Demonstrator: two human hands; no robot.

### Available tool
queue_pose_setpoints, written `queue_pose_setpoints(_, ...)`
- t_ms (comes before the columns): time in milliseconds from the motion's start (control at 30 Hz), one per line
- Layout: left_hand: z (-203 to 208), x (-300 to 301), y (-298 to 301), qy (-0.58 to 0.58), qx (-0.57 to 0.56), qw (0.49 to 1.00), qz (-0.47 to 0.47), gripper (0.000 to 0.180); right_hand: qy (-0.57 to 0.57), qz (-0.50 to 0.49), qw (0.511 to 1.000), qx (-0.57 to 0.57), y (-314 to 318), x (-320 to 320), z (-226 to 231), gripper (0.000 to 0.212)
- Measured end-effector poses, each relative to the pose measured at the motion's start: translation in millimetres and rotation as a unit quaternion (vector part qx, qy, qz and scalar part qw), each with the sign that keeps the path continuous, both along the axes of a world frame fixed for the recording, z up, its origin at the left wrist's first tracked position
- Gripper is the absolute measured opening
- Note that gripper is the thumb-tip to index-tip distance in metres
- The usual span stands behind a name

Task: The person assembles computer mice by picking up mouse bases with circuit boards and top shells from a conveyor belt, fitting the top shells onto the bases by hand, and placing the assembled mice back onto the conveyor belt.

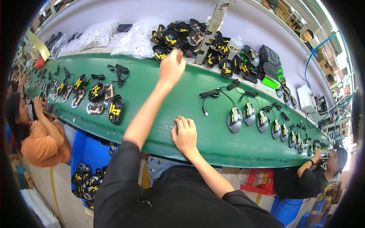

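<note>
My left hand (173, 69) reaches to the far edge of the green belt (159, 131), against a heap of black mouse shells (172, 38) with yellow parts. Its fingers are curled; whatever they may grip is hidden from view. One shell (160, 52) lies just left of the fingertips. My right hand (185, 135) rests on the belt near its front edge, fingers apart and holding nothing. To the left of my left forearm lie an opened mouse shell (115, 109) with yellow parts and a small circuit board (109, 91).
Assembled grey-black mice (234, 120) with coiled cables line the belt's right side. Clear plastic bags (137, 40) lie behind it. A metal post (211, 32) stands by the heap. A blue bin (89, 152) holds shells below left. Co-workers sit at both sides, one in an orange shirt (45, 144).
</note>
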State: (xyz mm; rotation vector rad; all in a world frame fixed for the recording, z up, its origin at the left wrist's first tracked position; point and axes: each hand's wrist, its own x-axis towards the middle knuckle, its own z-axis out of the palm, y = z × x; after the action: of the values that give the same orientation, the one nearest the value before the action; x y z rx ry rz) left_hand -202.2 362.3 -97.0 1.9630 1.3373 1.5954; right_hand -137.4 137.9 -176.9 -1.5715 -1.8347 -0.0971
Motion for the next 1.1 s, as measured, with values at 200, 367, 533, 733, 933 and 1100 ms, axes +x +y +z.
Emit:
queue_pose_setpoints(200,25.3,22.8,185.0,0.318,-0.179,0.929,0.059,0.044,0.027,0.022,0.999,-0.029,1.6,-12.5,1.8,0.028)
queue_pose_setpoints(367,23.3,47.6,222.3,0.182,-0.329,0.927,0.006,0.071,0.068,-0.005,0.997,-0.035,2.4,-9.2,2.1,0.028)
queue_pose_setpoints(533,23.4,52.1,237.7,-0.072,-0.369,0.909,-0.178,0.025,0.097,-0.018,0.995,-0.033,5.9,-8.6,-0.2,0.026)
queue_pose_setpoints(733,58.0,41.0,235.1,-0.184,-0.442,0.843,-0.247,0.018,0.152,-0.012,0.988,-0.033,7.8,-3.9,3.2,0.024)
queue_pose_setpoints(933,100.8,29.1,250.5,-0.330,-0.384,0.816,-0.279,0.031,0.262,-0.060,0.963,-0.026,68.4,60.2,29.9,0.016)
queue_pose_setpoints(1100,144.3,-16.6,298.6,-0.436,-0.331,0.741,-0.390,0.014,0.095,-0.249,0.963,-0.027,184.4,140.3,39.8,0.054)
